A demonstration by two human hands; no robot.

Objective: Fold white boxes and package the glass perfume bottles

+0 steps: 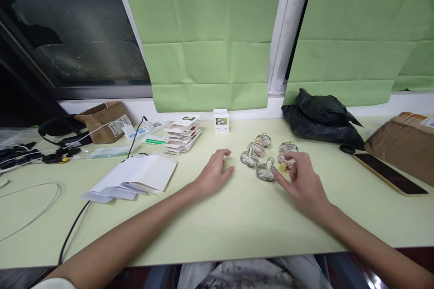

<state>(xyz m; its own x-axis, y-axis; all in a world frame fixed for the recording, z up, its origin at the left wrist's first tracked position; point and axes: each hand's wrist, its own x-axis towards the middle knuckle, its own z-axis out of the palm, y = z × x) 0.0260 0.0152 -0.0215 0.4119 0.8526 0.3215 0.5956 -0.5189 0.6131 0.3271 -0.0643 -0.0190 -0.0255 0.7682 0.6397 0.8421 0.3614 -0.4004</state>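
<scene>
I record left hand (213, 174) over desk (237, 228), fingers loosely parted. Right hand (307, 187) beside glass bottles (249, 160); I cannot tell whether its bent fingers grip the yellow cap (282, 167).

Even, fairly bright light covers the table (237, 230) around the white box (221, 123), and shadows there are faint and soft-edged. Left of the box and behind it, the window (88, 31) is dark, with dull, pale reflections on its pane. Right of the box, small glints catch the glass bottles (249, 160), whose fine detail looks soft. Farthest from the box, wide-angle distortion slants the window and stretches the phone (388, 174).
</scene>
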